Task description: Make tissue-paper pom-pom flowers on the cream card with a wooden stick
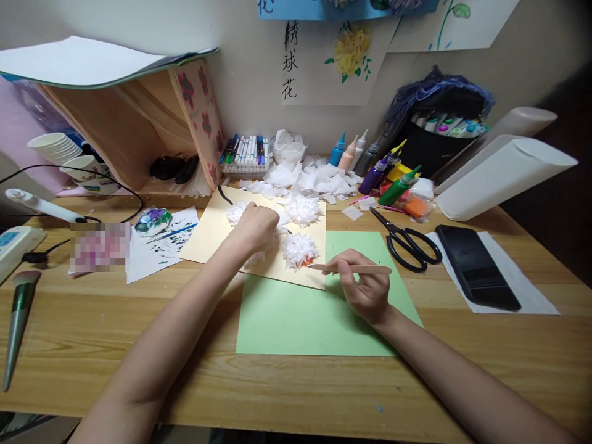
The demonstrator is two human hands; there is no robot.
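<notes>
My right hand (363,287) grips a thin pinkish paintbrush (365,269). Its tip is at the lower edge of a white tissue-paper flower (300,248), where a patch of orange shows. My left hand (260,227) is closed and lowered onto the cream paper (213,237); whatever its fingers hold, if anything, is hidden beneath it. Other white flowers (303,209) surround that hand, some partly covered by it. The cream sheet overlaps a green sheet (319,324) lying on the wooden table.
Black scissors (407,240) and a phone (476,265) lie to the right. Paint bottles (398,188) and torn white tissue (305,179) are along the back. A paint-smeared palette (152,222), a blue brush (178,231) and a makeup brush (21,327) lie left.
</notes>
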